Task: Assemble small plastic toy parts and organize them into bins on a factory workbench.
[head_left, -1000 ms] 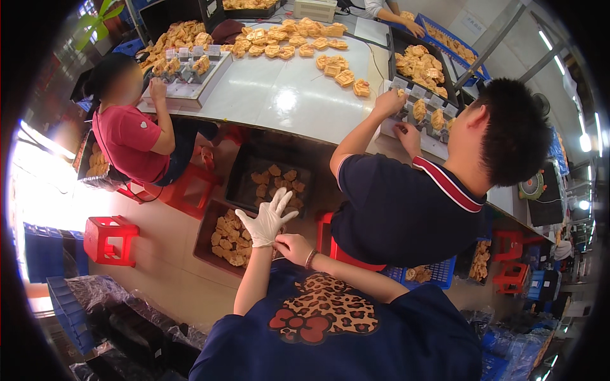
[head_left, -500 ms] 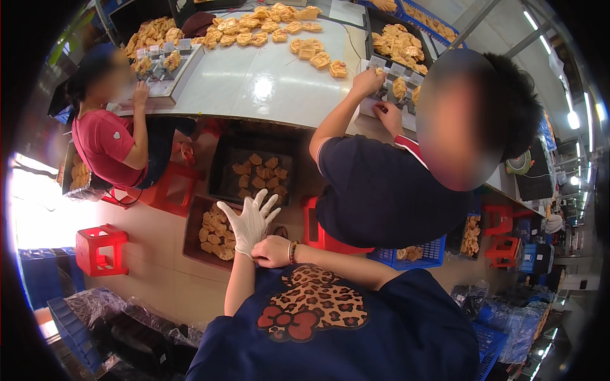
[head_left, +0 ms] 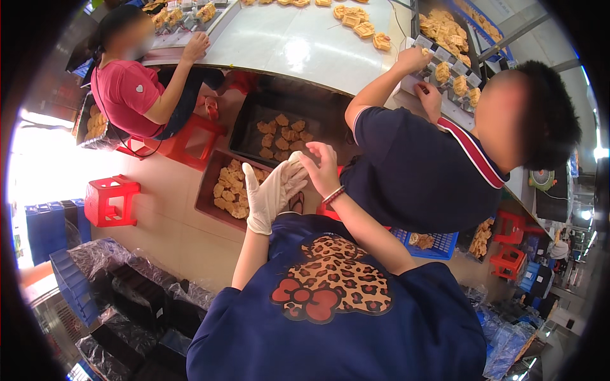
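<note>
A long white table (head_left: 298, 47) fills the top of the view, strewn with golden pastries (head_left: 362, 28). A person in a dark polo shirt (head_left: 413, 171) sits at its right end, both hands at a segmented tray (head_left: 454, 70), and blocks the view past the right hand. A person in a red shirt (head_left: 124, 95) sits at the left end. Under the table lie two dark trays of pastries (head_left: 232, 190), and a red stool (head_left: 111, 200) stands to the left. The left hand (head_left: 270, 193) wears a white glove (head_left: 260, 213), its fingers together and pointing up. The bare right hand (head_left: 324, 168) pinches the glove's fingertips, its fingers closed on the thin material above the nearer tray.
</note>
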A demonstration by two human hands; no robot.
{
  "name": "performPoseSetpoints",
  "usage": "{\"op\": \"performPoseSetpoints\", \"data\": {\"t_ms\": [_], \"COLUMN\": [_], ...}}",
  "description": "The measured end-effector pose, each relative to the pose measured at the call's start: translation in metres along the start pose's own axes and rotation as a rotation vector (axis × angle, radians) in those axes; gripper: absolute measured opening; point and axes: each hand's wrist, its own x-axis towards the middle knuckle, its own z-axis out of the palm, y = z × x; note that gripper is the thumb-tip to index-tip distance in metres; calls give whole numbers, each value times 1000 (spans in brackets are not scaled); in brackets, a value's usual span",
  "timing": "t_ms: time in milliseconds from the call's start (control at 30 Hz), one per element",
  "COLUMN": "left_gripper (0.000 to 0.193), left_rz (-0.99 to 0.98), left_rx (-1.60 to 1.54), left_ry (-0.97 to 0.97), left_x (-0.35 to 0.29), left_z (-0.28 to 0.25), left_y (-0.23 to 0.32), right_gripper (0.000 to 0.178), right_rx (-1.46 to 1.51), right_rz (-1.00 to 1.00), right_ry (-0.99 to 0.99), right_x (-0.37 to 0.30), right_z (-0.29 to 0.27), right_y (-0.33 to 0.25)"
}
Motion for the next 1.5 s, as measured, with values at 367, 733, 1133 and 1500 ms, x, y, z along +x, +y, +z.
{"op": "performPoseSetpoints", "data": {"t_ms": [367, 733, 1133, 1500], "left_gripper": [124, 131, 126, 72], "left_rz": [-100, -127, -217, 278], "left_rx": [268, 254, 91, -137], "left_ry": [10, -82, -295, 287], "left_x": [-18, -12, -3, 27], "left_z": [17, 54, 16, -48], "left_y": [-1, -8, -1, 7], "right_gripper": [20, 20, 23, 28], "right_rx": [196, 300, 172, -139], "right_rz": [437, 393, 227, -249], "right_ry": [-176, -145, -28, -550], "right_x": [4, 14, 7, -50], "right_z": [9, 1, -6, 3], "right_y": [47, 24, 8, -52]}}
